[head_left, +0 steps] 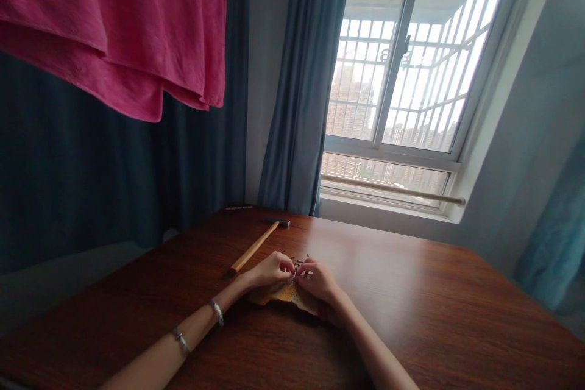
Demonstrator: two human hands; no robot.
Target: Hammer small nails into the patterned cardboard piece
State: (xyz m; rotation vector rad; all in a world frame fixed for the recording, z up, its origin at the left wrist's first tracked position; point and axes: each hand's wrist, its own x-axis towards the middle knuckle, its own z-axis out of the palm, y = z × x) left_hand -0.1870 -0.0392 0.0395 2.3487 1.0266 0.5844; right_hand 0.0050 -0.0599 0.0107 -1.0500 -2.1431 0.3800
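Note:
My left hand (273, 269) and my right hand (319, 281) meet over the table, fingertips nearly touching. Both are closed in a pinch around something small and dark, too small to name. Beneath them lies a yellowish piece with rows of dark specks or holes (287, 293), wavy along its near edge and partly covered by the hands. Thin dark pieces (299, 261) stick up just beyond the fingertips. To the left of my left hand rests a hammer (256, 247) with a wooden handle, its dark head pointing away from me.
The brown wooden table (411, 317) fills the lower view. Near its far left corner lies a row of small pale round things (238, 208). Blue curtains (301, 85) and a barred window (402, 85) stand behind. A pink cloth (137, 30) hangs at upper left.

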